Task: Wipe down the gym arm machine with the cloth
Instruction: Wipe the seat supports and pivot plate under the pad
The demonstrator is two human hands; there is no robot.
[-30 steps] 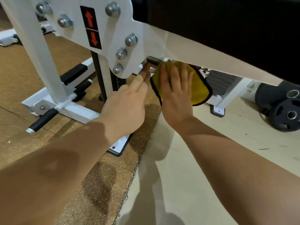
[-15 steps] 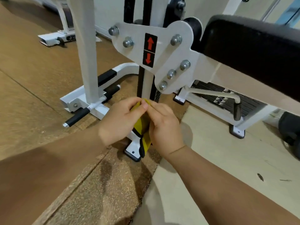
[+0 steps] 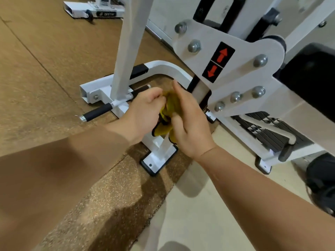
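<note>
The yellow cloth (image 3: 167, 113) with black trim is bunched up between both my hands, in front of the white gym arm machine (image 3: 233, 73). My left hand (image 3: 145, 113) grips the cloth's left side with curled fingers. My right hand (image 3: 190, 124) holds the right side, thumb pressed on the fabric and a finger sticking up. The hands are in the air, just left of the machine's bolted side plate with red arrows (image 3: 218, 61), not touching it. A black pad (image 3: 311, 84) sits to the right.
A white upright post (image 3: 126, 57) and base frame with a black-gripped handle bar (image 3: 97, 112) stand behind my left hand. A foot plate (image 3: 157, 163) lies below the cloth. Black weight plates (image 3: 322, 182) rest at the right edge. Brown rubber flooring meets pale flooring underfoot.
A second ago my right hand pressed the cloth flat under the pad. Both hands pulled back from the machine, and now they bunch the cloth between them.
</note>
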